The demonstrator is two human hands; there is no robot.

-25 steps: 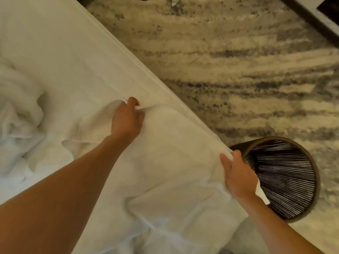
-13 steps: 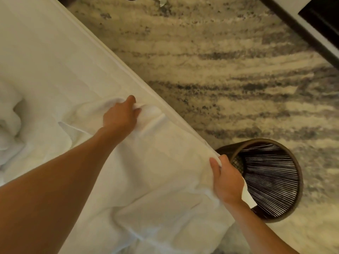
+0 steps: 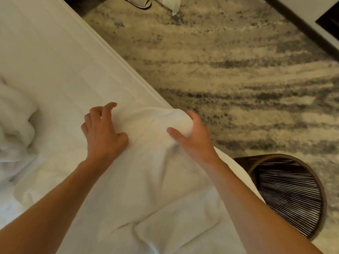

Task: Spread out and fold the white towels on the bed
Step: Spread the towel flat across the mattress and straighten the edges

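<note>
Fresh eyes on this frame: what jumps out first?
At the centre, a white towel lies on the bed: the right hand grips its bunched far corner, and the left hand rests on it. A dark round basket stands on the streaked rug, lower right. More crumpled white cloth lies at the left edge.

Streaked beige carpet (image 3: 229, 57), dark woven basket (image 3: 286, 197)

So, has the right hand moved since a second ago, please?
Yes: the right hand, holding the towel, has left the basket rim and gone along the bed edge toward the left hand.
</note>
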